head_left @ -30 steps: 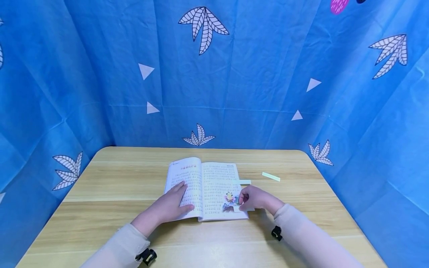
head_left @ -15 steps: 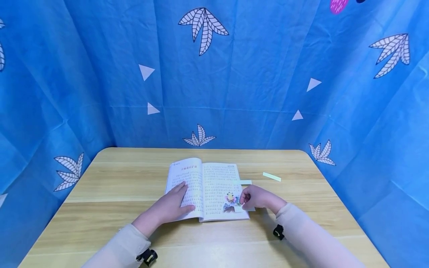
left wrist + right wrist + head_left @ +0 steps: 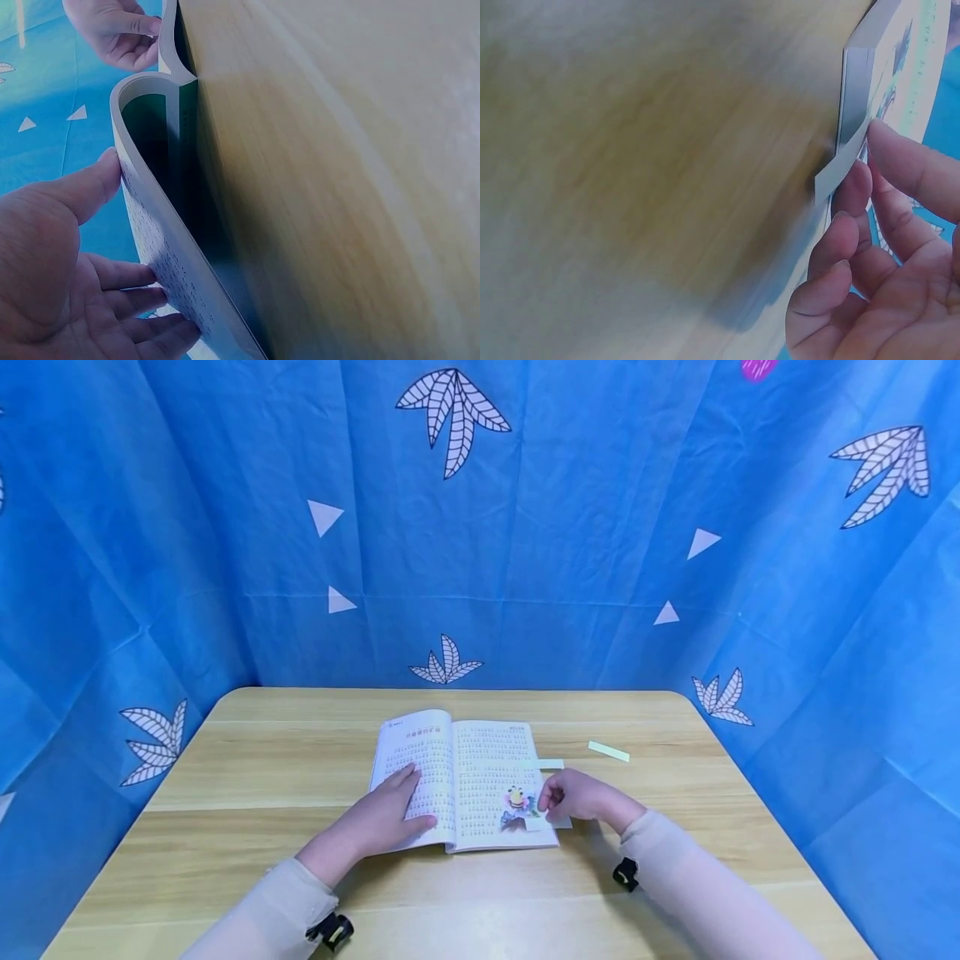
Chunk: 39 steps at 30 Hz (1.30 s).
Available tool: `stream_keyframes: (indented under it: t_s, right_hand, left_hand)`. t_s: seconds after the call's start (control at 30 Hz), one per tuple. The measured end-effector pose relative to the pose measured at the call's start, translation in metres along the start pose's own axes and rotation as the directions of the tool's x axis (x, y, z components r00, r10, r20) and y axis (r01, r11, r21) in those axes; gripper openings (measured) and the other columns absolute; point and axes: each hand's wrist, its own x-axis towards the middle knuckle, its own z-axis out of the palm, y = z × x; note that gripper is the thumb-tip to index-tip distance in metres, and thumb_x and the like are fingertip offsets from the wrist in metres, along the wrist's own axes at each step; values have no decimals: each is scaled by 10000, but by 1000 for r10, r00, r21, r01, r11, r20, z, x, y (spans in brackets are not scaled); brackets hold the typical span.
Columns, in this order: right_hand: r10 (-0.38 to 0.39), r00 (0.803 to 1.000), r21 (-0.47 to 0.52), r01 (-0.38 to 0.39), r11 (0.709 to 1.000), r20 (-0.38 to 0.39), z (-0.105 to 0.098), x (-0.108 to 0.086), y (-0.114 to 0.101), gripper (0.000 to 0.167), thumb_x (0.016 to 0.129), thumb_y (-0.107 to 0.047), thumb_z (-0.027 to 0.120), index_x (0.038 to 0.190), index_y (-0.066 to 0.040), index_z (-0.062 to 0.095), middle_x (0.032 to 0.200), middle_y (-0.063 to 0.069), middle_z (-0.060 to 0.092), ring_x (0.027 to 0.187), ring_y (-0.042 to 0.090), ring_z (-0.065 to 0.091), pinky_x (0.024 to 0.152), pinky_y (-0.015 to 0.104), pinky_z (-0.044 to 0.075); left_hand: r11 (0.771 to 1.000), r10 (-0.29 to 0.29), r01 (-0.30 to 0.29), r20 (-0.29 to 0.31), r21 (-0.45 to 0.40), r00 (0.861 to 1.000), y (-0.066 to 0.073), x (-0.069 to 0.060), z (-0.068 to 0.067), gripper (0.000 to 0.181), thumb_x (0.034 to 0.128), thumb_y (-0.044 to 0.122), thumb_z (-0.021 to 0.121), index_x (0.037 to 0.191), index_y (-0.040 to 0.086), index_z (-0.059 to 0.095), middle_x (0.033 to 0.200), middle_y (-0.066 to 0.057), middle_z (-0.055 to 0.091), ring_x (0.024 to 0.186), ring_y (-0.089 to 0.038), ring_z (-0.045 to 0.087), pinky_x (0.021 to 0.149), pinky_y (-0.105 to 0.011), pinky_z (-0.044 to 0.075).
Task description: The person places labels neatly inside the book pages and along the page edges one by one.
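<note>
An open book (image 3: 487, 760) with printed text lies on the table, a cartoon bee near the lower corner of its right page. My left hand (image 3: 386, 814) rests on the left page with its fingers spread fairly straight; in the left wrist view, that page (image 3: 169, 247) bows up from the cover. At the right page's lower edge, my right hand (image 3: 581, 797) has its fingers curled. Its thumb and fingers pinch a pale paper strip (image 3: 840, 169), which lies partly on the page and sticks out past the edge. The right fingers partly cover this strip.
Farther up the right page, another pale green strip (image 3: 551, 764) juts out beyond the edge. A loose pale green strip (image 3: 609, 751) lies on the wooden table (image 3: 300, 760) to the book's right. Behind the table hangs a patterned blue curtain (image 3: 570, 527).
The head view has shifted slightly. My left hand stays on the left page, and the right hand keeps its place at the strip with barely any movement.
</note>
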Motion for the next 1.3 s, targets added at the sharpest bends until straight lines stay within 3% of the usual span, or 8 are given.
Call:
stream_keyframes:
  t_s: [0.3,0.47,0.63,1.0,1.3]
  right_hand:
    - [4,1000,9,-3,1000,-26,-3,-1,-1,124,824,35,754,871,-51,679,809,33,604,767,171,548,714,299,497]
    - [29,998,-1,-29,1000,-55,-4,-3,-3,42,887,-31,719,866,-49,688,791,35,623,714,160,542,642,278,477]
    - [66,995,78,-60,995,-74,-4,-2,-2,53,912,-42,671,864,-31,689,772,89,634,645,162,532,583,271,468]
    - [126,982,177,-100,979,-139,-6,3,-2,85,949,-10,624,898,25,682,821,117,660,742,215,641,683,328,594]
    - [148,972,168,-117,979,-185,-7,8,-1,144,989,-51,599,929,37,695,840,119,673,756,215,658,708,335,603]
  left_hand:
    - [1000,-1,1,-5,8,1000,-1,2,1,850,939,449,680,1520,-67,334,1615,-218,254,1491,-369,239,1204,-492,247]
    - [1000,3,-3,-7,18,1000,-2,3,2,850,938,450,680,1520,-65,335,1616,-217,252,1492,-368,237,1204,-488,248]
    - [1000,-12,12,-5,17,1000,-1,2,1,853,936,454,681,1528,-51,330,1622,-203,248,1494,-360,234,1205,-487,247]
    - [1000,-8,8,-9,0,1000,1,0,1,849,936,450,682,1518,-64,339,1614,-219,258,1489,-375,240,1202,-498,248]
    - [1000,-6,6,-15,1,1000,0,0,1,848,932,446,690,1519,-59,344,1614,-213,263,1488,-372,245,1200,-497,254]
